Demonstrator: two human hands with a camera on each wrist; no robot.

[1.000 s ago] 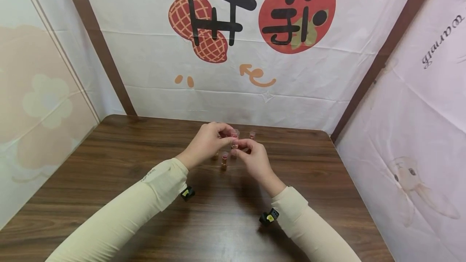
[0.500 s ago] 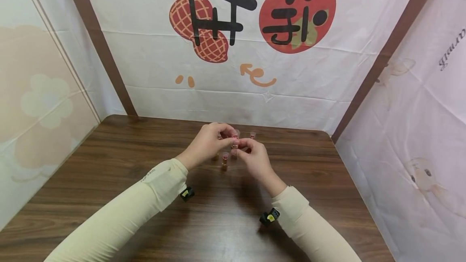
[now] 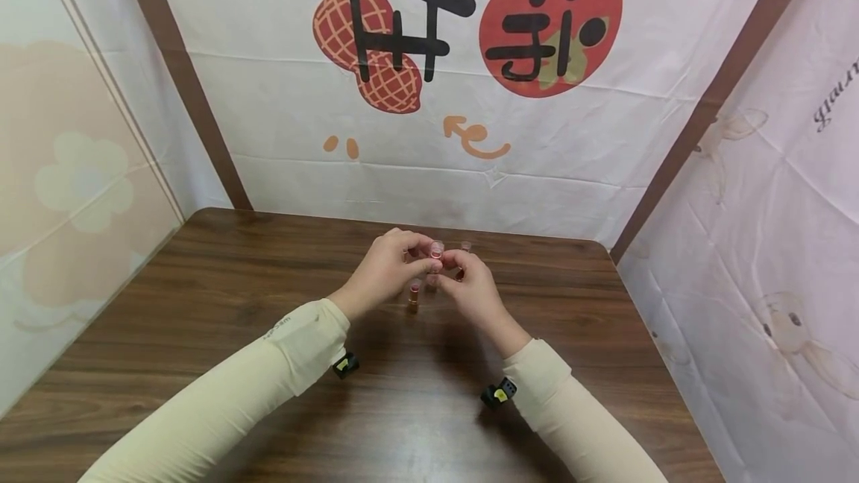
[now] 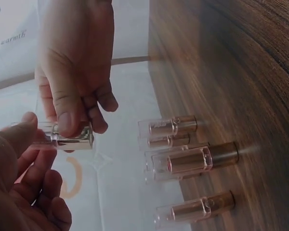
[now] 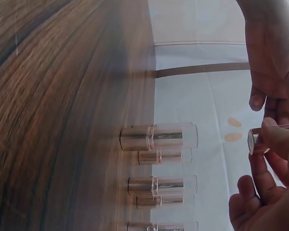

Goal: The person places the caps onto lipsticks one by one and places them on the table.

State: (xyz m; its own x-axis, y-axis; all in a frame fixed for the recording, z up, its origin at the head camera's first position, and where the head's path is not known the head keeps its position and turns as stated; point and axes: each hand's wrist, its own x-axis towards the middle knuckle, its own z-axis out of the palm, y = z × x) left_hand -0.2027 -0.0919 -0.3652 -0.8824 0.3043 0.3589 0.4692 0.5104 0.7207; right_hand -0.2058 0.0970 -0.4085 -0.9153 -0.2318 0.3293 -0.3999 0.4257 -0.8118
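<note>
Both hands meet over the table around one lipstick (image 4: pixel 77 143) with a shiny gold base and a clear cap. My left hand (image 3: pixel 384 268) pinches it at the clear cap end, between thumb and fingers. From the other side, my right hand (image 3: pixel 475 293) pinches the gold base, thumb in front. The lipstick is held off the table; fingers cover much of it, and whether the cap is fully seated I cannot tell. Several similar capped lipsticks (image 4: pixel 190 161) stand upright below the hands, one of them a front lipstick (image 3: pixel 414 295) nearest me.
A brown wood-grain table (image 3: pixel 268 408) lies under the arms. Behind it hangs a white printed cloth (image 3: pixel 282 185), and another printed cloth (image 3: pixel 751 244) closes the right side. Small black devices sit at both wrists, such as the right wrist camera (image 3: pixel 499 393).
The left fingers and the lipstick have shifted slightly right, and its clear cap shows more plainly. Both hands keep their hold on it. The standing lipsticks have not visibly moved.
</note>
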